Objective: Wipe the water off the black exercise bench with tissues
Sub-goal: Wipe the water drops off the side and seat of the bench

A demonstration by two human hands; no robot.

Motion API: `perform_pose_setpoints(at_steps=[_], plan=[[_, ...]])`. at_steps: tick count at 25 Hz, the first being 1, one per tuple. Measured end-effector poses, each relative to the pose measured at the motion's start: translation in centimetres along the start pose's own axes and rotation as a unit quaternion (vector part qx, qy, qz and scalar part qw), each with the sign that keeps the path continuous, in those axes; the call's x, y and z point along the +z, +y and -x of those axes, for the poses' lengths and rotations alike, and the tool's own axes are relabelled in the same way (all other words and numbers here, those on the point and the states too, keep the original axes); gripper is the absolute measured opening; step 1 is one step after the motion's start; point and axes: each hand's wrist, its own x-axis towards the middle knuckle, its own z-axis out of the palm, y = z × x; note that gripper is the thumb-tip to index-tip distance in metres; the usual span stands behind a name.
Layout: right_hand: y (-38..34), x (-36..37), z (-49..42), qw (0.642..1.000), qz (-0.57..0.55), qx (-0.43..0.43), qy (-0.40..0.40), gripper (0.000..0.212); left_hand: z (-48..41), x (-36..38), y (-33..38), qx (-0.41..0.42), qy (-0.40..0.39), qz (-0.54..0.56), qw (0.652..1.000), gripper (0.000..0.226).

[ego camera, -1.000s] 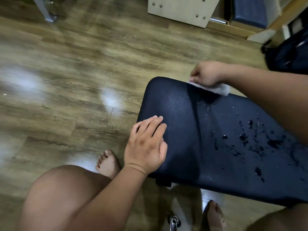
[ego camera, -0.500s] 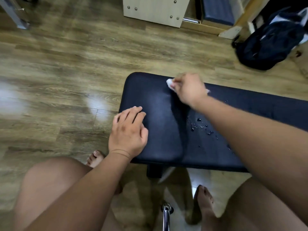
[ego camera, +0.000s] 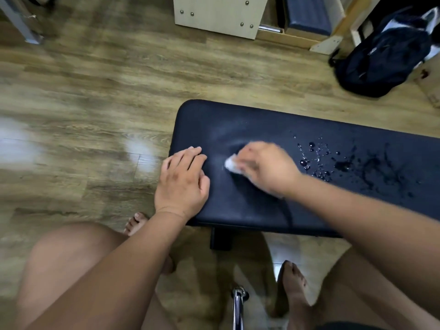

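Whereas half a second ago the right hand (ego camera: pixel 264 167) worked at the far edge of the black exercise bench (ego camera: pixel 238 125), it is now nearer the front. It is blurred with motion, and its fingers curl round a crumpled white tissue (ego camera: pixel 231 166) pressed to the pad just beside the left hand (ego camera: pixel 182 179). The left hand has kept its place at the bench's left end, lying flat with fingers straight and holding nothing. The water (ego camera: pixel 316 160) sits to the right of the right hand as beads and a smeared patch, apart from the tissue. The bench stands on a wooden floor (ego camera: pixel 95 91). Beyond it lie a dark backpack (ego camera: pixel 385 58) and a pale studded panel (ego camera: pixel 219 15). The right forearm crosses the bench's near edge and hides part of it. A chrome tube (ego camera: pixel 238 306) shows between the bare feet.
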Motion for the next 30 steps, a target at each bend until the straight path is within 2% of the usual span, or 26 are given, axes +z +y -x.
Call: perform_pose_setpoints(at_steps=[3,6,10,13,15,17,20,22,26,28,30], plan=[[3.9,-1.0,-9.4,0.989,0.018,0.144,0.032,0.018,0.0,0.0,-0.1,-0.004,-0.005,0.008,1.000,0.039],[6.0,-0.9,-13.5,0.973,-0.009,0.227,0.036,0.023,-0.1,0.0,0.0,-0.003,-0.004,0.010,1.000,0.038],[2.5,0.7,-7.0,0.977,-0.015,0.198,0.080,0.030,-0.2,0.1,0.0,-0.003,0.005,0.016,1.000,0.038],[-2.8,1.8,2.2,0.987,-0.061,0.143,0.051,0.020,-0.1,-0.1,-0.1,-0.008,-0.003,0.012,1.000,0.038],[-4.7,2.6,6.1,0.983,-0.118,0.128,0.060,0.012,0.0,-0.4,0.2,-0.014,-0.029,0.011,0.999,0.039],[-5.2,3.7,6.9,0.974,-0.141,0.162,0.068,0.012,-0.2,-0.7,0.4,-0.030,-0.053,0.015,0.998,0.041],[-6.6,4.3,7.0,0.962,-0.090,0.243,0.091,0.015,-0.3,-1.3,0.6,-0.050,-0.081,0.031,0.995,0.041],[-6.5,4.3,8.9,0.926,-0.079,0.324,0.177,0.016,0.2,-2.1,1.1,-0.042,-0.137,0.023,0.989,0.041],[-5.4,5.8,12.4,0.787,-0.139,0.486,0.353,0.016,-0.4,-3.4,1.3,-0.017,-0.212,0.006,0.977,0.047],[-7.7,6.6,11.4,0.733,-0.172,0.497,0.431,0.015,-1.5,-4.4,1.0,0.003,-0.235,0.009,0.972,0.049],[-11.2,8.4,9.5,0.728,-0.202,0.464,0.463,0.017,-2.7,-5.2,1.2,0.046,-0.276,-0.047,0.959,0.060]])
